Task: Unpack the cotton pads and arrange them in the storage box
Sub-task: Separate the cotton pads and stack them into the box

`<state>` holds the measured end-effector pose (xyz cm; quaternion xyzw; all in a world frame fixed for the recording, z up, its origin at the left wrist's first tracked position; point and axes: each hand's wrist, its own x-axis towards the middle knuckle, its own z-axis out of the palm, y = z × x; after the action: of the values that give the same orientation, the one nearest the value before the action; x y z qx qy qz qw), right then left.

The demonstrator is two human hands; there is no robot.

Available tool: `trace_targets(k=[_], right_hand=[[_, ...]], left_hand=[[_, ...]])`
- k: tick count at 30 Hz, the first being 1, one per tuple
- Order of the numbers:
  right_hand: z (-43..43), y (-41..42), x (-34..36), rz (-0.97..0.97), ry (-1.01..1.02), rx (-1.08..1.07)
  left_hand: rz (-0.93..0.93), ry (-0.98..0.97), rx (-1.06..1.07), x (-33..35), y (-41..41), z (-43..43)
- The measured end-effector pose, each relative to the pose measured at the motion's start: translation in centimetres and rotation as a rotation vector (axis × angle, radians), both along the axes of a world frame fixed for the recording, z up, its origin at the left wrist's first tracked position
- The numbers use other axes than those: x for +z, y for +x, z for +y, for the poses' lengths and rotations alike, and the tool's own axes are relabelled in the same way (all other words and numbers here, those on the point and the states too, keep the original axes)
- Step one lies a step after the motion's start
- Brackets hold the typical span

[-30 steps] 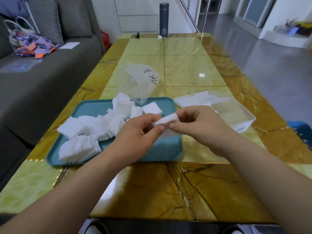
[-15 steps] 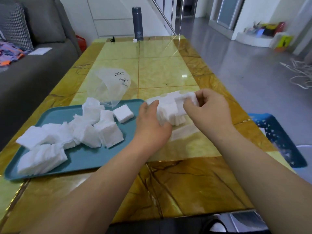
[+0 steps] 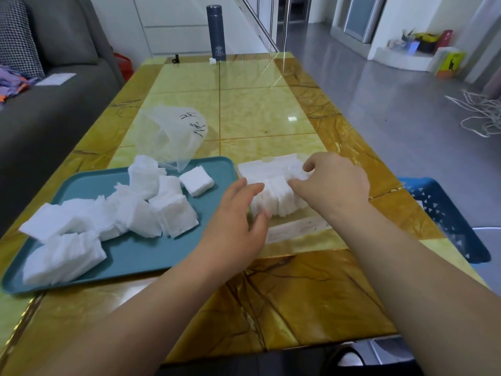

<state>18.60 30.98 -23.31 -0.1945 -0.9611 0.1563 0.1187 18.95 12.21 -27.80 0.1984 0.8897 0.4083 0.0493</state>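
A clear storage box (image 3: 295, 229) stands on the table just right of the teal tray (image 3: 141, 256). A row of white cotton pads (image 3: 273, 198) stands on edge inside it. My left hand (image 3: 238, 226) presses its straight fingers against the left end of that row. My right hand (image 3: 333, 183) rests on the right end, its fingers curled over the pads. Several loose stacks of cotton pads (image 3: 113, 215) lie scattered on the tray. The empty clear plastic bag (image 3: 173, 137) with black writing lies behind the tray.
A dark flask (image 3: 216, 32) stands at the table's far end. A grey sofa (image 3: 51, 99) runs along the left. A blue basket (image 3: 447, 218) sits on the floor by the table's right edge. White cord (image 3: 479, 112) lies on the floor farther right.
Both hands carried a small stack of pads from above the tray to the box and set it into the row. The view has swung right and closer.
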Motion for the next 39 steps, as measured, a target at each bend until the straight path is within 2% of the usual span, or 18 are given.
trace_targets(k=[7,10,15,23,27,29,32,39], right_hand=[[-1.2,0.5,0.2,-0.018,-0.306,0.144],[-1.1,1.0,0.2,-0.056,-0.286,0.142],[-0.8,1.3,0.9,0.042,-0.193,0.077],[-3.1,1.4,2.5,0.005,-0.085,0.053],[-6.2,1.1,2.4,0.107,-0.131,0.169],[-8.0,0.6,1.5,0.158,-0.248,0.274],[-11.0,-0.3,-0.2,0.123,-0.398,0.379],[-14.4,-1.8,-2.6,0.014,-0.516,0.465]], left_hand=[[0.030,0.010,0.005,-0.6,-0.4,-0.1],[0.032,0.010,0.003,-0.8,-0.5,0.0],[0.059,0.076,0.009,-0.7,-0.6,-0.5],[0.133,0.106,0.025,1.0,-0.3,-2.6],[0.247,-0.062,0.118,2.0,-1.6,-5.8],[0.262,-0.202,0.188,2.5,-2.4,-7.8],[0.223,-0.421,0.247,2.7,-3.6,-10.5],[0.221,-0.418,0.195,2.0,-4.5,-11.8]])
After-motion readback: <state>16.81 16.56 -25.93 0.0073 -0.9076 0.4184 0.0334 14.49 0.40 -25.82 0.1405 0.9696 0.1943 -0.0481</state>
